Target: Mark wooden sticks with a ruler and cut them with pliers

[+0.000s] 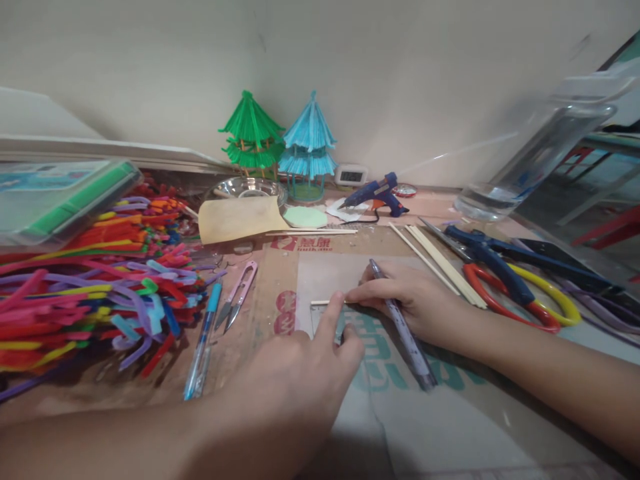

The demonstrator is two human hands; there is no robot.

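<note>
A short, thin wooden stick (320, 303) lies on a pale sheet with a printed cardboard surface around it. Below the stick, faint straight lines show, partly covered by my left hand (305, 367). Its index finger is stretched out and presses the stick down; the other fingers are bent, and the thumb stands apart. A purple patterned pen (407, 337) slants through the fingers of my right hand (420, 300), its tip end pointing up and away. The right fingertips touch near the stick's right end, where the contact is partly hidden.
Pipe cleaners (100, 293) crowd the left, near a blue pen (203, 340) and pink thread snips (237, 297). Green (253, 127) and blue (310, 127) pavilion models stand behind. A glue gun (375, 193), wooden strips (440, 260), scissors (520, 293) and a water-filled container (530, 160) stand right.
</note>
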